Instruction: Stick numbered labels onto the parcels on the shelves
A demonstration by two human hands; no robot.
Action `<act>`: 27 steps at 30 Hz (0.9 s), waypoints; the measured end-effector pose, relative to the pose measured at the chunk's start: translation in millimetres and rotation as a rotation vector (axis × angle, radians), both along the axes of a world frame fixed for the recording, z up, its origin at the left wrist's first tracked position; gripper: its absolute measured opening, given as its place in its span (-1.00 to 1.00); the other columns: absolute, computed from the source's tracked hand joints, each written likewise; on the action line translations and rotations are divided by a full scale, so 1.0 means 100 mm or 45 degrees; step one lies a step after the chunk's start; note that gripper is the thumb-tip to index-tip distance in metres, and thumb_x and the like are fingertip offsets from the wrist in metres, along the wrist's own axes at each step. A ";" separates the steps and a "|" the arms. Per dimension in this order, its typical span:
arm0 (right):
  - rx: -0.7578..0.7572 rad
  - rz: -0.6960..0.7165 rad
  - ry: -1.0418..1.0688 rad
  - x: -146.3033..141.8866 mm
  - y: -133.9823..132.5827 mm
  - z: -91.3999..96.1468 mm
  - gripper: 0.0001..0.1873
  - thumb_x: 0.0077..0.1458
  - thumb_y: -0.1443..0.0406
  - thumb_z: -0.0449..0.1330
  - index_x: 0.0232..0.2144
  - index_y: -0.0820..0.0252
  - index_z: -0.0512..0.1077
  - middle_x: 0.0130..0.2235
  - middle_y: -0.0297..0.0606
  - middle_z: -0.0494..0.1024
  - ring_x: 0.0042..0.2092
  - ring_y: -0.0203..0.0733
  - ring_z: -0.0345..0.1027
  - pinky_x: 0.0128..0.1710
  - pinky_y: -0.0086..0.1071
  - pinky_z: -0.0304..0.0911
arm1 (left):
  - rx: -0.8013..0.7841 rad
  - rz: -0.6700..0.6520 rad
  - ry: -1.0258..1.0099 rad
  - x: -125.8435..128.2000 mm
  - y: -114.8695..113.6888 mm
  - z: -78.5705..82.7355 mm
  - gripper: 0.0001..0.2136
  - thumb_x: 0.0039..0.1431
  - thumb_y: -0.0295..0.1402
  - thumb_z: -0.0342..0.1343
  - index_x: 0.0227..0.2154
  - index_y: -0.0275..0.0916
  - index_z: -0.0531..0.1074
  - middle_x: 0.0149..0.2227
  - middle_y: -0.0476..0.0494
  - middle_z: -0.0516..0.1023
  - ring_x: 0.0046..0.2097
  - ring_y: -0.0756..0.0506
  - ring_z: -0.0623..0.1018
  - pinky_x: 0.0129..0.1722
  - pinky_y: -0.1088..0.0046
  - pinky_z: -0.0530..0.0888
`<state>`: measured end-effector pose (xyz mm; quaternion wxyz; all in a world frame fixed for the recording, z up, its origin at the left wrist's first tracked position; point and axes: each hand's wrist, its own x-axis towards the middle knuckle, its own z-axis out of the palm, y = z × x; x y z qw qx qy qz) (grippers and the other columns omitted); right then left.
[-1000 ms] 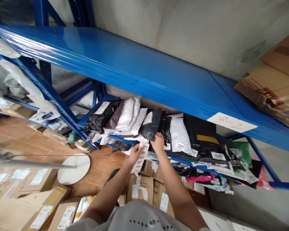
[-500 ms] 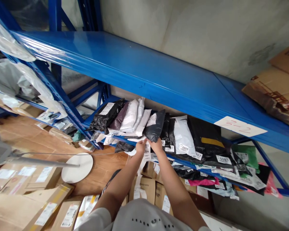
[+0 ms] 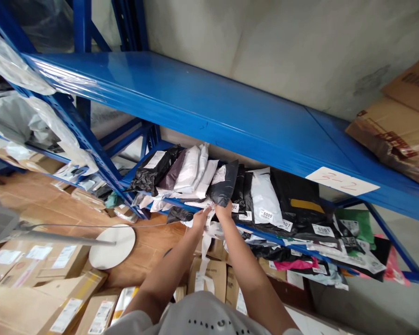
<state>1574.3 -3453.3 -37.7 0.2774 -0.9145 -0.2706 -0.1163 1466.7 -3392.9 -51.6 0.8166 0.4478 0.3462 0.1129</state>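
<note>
Both my hands reach up to the front edge of a blue shelf [image 3: 181,203] packed with black and white mailer bags. My left hand [image 3: 199,217] pinches a strip of white numbered labels [image 3: 203,242] that hangs down below it. My right hand [image 3: 224,211] is closed at the lower edge of a dark grey mailer bag [image 3: 225,182], its fingertips at the top of the same strip. To the right stands a white mailer bag [image 3: 263,199] marked 6009.
A wide blue shelf board [image 3: 195,107] runs overhead, with a paper tag [image 3: 341,181] on its edge and cardboard boxes [image 3: 398,125] at right. Taped cartons [image 3: 73,298] cover the wooden floor, beside a white round stand base [image 3: 112,245]. More parcels fill the lower shelf [image 3: 300,265].
The view has shifted slightly. My hands have drawn together at the grey bag's lower edge, and the label strip now hangs folded lower beneath my left hand.
</note>
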 end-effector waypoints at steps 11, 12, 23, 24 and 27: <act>0.378 0.169 -0.167 -0.38 -0.52 0.74 -0.72 0.17 0.33 0.03 -0.13 0.15 0.47 -0.05 -0.06 0.46 0.07 0.00 0.30 0.10 -0.08 0.20 | 0.169 -0.159 -0.369 -0.59 0.29 0.44 -0.72 -0.11 -0.17 0.34 -0.41 -0.28 0.52 -0.43 -0.04 0.54 -0.40 -0.01 0.45 -0.37 0.54 0.34; 0.358 0.252 -0.069 -0.34 -0.48 0.82 -0.70 0.17 0.29 0.06 -0.08 0.13 0.46 -0.03 -0.08 0.47 0.07 0.00 0.30 0.11 -0.10 0.19 | 0.142 -0.148 -0.402 -0.50 0.28 0.48 -0.72 -0.08 -0.15 0.32 -0.41 -0.26 0.50 -0.44 -0.02 0.53 -0.41 0.01 0.43 -0.38 0.54 0.34; 0.540 0.199 0.549 0.02 -0.35 0.73 -0.73 0.06 0.11 0.21 -0.30 0.16 0.53 -0.31 -0.21 0.61 -0.26 -0.10 0.49 -0.22 -0.29 0.36 | -0.083 0.045 -0.375 0.41 0.09 0.38 -0.60 -0.06 -0.06 0.28 -0.28 -0.30 0.50 -0.50 -0.06 0.55 -0.53 0.02 0.44 -0.51 0.53 0.32; 0.536 0.187 0.538 0.01 -0.33 0.73 -0.75 0.04 0.13 0.23 -0.31 0.17 0.53 -0.33 -0.21 0.61 -0.29 -0.11 0.48 -0.24 -0.30 0.36 | -0.082 0.062 -0.361 0.44 0.10 0.37 -0.62 -0.06 -0.05 0.27 -0.36 -0.30 0.50 -0.54 -0.04 0.53 -0.55 0.04 0.41 -0.53 0.54 0.30; 0.548 0.128 0.515 0.02 -0.25 0.73 -0.78 0.03 0.15 0.23 -0.36 0.18 0.53 -0.37 -0.22 0.59 -0.33 -0.14 0.45 -0.29 -0.32 0.33 | -0.084 0.081 -0.338 0.49 0.14 0.38 -0.65 -0.05 -0.04 0.27 -0.49 -0.30 0.48 -0.62 0.02 0.46 -0.60 0.07 0.34 -0.57 0.56 0.22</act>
